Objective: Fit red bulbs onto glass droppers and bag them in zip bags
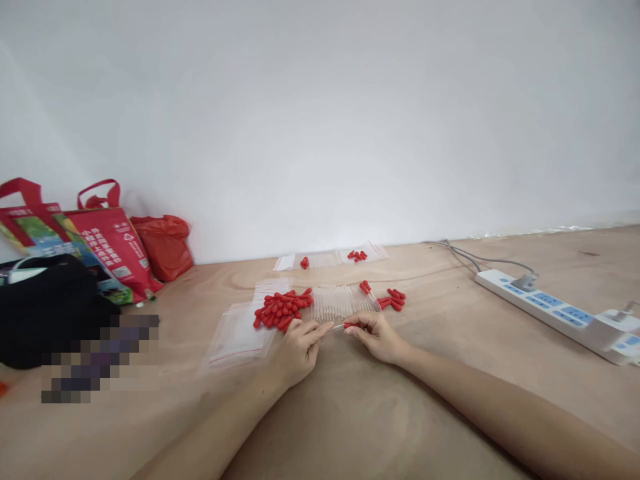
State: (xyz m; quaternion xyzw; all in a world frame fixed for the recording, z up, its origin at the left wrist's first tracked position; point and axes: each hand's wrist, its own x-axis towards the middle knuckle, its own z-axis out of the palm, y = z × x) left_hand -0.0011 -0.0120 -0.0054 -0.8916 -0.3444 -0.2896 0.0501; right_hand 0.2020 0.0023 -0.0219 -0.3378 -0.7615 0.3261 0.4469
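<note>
Between my hands is a thin clear dropper tube point(338, 327). My left hand point(302, 347) pinches its left end, and my right hand point(375, 337) pinches a red rubber bulb point(352, 325) at its right end. How far the tube sits inside the bulb I cannot tell. Just beyond lies a row of clear tubes point(335, 303), side by side. A heap of loose red bulbs point(280, 309) is left of the row, close to my left hand. To the right, several red-bulbed droppers point(393, 300) lie together, and one or two more point(365, 288) rest on the row's corner.
Clear zip bags point(240, 333) lie under and beside the heap. Near the wall are more bags with red bulbs point(357, 255) and tubes point(325, 261). A white power strip point(555, 313) with cables stands right. Shopping bags point(110, 247) and a black bag point(55, 310) occupy the left.
</note>
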